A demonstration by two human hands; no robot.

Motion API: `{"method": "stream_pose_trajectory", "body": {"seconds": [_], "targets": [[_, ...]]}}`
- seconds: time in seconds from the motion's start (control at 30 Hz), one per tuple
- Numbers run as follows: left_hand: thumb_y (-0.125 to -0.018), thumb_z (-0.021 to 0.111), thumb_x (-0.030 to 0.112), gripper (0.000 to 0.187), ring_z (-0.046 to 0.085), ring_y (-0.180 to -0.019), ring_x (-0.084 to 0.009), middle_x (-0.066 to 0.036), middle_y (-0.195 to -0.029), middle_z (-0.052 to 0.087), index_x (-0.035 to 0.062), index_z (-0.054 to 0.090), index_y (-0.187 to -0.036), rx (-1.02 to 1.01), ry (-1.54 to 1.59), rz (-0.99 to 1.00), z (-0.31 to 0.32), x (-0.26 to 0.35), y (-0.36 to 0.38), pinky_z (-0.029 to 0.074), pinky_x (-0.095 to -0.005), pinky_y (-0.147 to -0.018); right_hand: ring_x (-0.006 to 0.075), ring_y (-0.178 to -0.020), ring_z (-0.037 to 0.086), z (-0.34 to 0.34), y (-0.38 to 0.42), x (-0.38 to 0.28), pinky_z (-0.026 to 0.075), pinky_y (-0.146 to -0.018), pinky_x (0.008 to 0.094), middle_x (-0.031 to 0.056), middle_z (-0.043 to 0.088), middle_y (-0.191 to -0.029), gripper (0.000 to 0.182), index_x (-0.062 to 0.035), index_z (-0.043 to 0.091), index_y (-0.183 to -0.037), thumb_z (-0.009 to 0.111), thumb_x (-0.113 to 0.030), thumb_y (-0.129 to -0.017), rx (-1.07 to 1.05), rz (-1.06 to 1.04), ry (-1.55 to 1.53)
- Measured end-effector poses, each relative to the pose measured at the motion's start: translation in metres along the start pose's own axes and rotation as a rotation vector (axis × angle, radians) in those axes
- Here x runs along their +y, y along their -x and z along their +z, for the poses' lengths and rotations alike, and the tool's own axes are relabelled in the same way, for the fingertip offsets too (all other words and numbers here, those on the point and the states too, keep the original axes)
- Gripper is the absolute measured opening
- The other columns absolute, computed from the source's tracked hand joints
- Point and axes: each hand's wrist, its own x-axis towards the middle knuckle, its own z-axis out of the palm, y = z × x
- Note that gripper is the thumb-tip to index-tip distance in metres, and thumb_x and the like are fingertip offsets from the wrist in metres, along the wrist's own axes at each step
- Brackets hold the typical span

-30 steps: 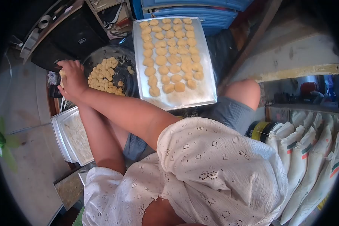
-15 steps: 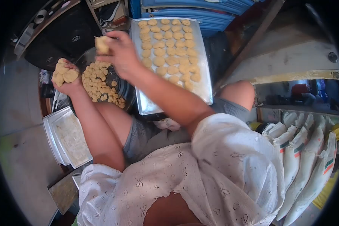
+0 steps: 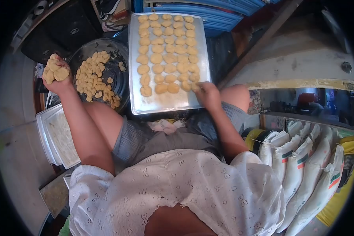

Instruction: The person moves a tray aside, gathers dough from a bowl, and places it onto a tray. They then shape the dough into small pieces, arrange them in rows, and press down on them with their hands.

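Observation:
My left hand [image 3: 58, 80] is at the left, closed round a clump of pale yellow dough pieces [image 3: 56, 70]. At the lower right of a shiny metal tray [image 3: 145, 105], my right hand [image 3: 208, 95] pinches a small dough piece [image 3: 195, 87] beside the last pieces there. Rows of flattened dough rounds [image 3: 170, 58] lie on the tray. Between my left hand and the tray sits a round dark basin [image 3: 120, 80], with a heap of loose dough pieces [image 3: 92, 74] in it.
Stacked metal trays [image 3: 61, 135] lean at the left below my forearm. Black boxes [image 3: 72, 31] stand at the upper left, and blue folded material [image 3: 196, 17] lies behind the tray. Several white sacks [image 3: 310, 173] stand at the lower right, near a wooden ledge [image 3: 303, 85].
My right hand has moved from above the basin down to the tray's lower right edge. More dough rounds show along the tray's lower rows. My left hand has shifted slightly left with its clump.

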Motion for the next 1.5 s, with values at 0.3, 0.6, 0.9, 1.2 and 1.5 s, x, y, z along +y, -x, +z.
{"method": "stream_pose_trajectory", "body": {"seconds": [0.3,0.6,0.9,1.2,1.5], "targets": [[-0.077,0.045,0.046,0.065,0.053,-0.103,-0.0392,-0.024,-0.121,0.05,-0.002,0.047,-0.122,0.038,-0.044,0.083,0.0,-0.002,0.001,0.05,-0.0399,-0.076,0.0348,-0.086,0.059,0.012,-0.003,0.02,0.048,-0.077,0.0401,0.0157,0.061,-0.087,0.017,-0.0033,0.064,-0.093,0.061,-0.009,-0.077,0.092,-0.085,0.116],[-0.08,0.043,0.045,0.064,0.055,-0.101,-0.0387,-0.023,-0.122,0.05,-0.0016,0.046,-0.123,0.087,-0.105,0.124,0.001,-0.005,-0.001,0.051,-0.0405,-0.073,0.0326,-0.085,0.06,0.0,-0.029,-0.003,0.049,-0.074,0.0387,0.0155,0.058,-0.1,0.029,-0.0049,0.061,-0.101,0.064,-0.02,-0.077,0.079,0.019,0.024],[-0.082,0.041,0.049,0.069,0.053,-0.104,-0.041,-0.026,-0.126,0.046,-0.004,0.042,-0.127,0.043,-0.106,0.147,-0.008,-0.002,-0.004,0.05,-0.0413,-0.074,0.0313,-0.09,0.062,0.019,-0.078,0.0,0.049,-0.076,0.0388,0.0166,0.062,-0.1,0.036,-0.0044,0.061,-0.101,0.07,-0.02,-0.07,0.017,0.193,0.121],[-0.082,0.042,0.045,0.066,0.053,-0.105,-0.0393,-0.024,-0.126,0.046,-0.0025,0.041,-0.127,0.036,-0.109,0.127,-0.003,0.005,-0.001,0.049,-0.0412,-0.076,0.0313,-0.094,0.059,0.018,-0.083,0.007,0.048,-0.08,0.0386,0.0167,0.06,-0.102,0.033,-0.0071,0.062,-0.103,0.066,-0.02,-0.072,0.075,0.128,0.165],[-0.084,0.038,0.046,0.066,0.053,-0.104,-0.0396,-0.025,-0.126,0.047,-0.0037,0.041,-0.127,0.004,-0.114,0.115,-0.001,0.003,-0.001,0.05,-0.0422,-0.075,0.0326,-0.095,0.059,0.034,-0.135,0.013,0.048,-0.08,0.0409,0.0137,0.058,-0.104,0.042,-0.0114,0.061,-0.109,0.067,-0.031,-0.072,0.152,0.097,0.171]]}}
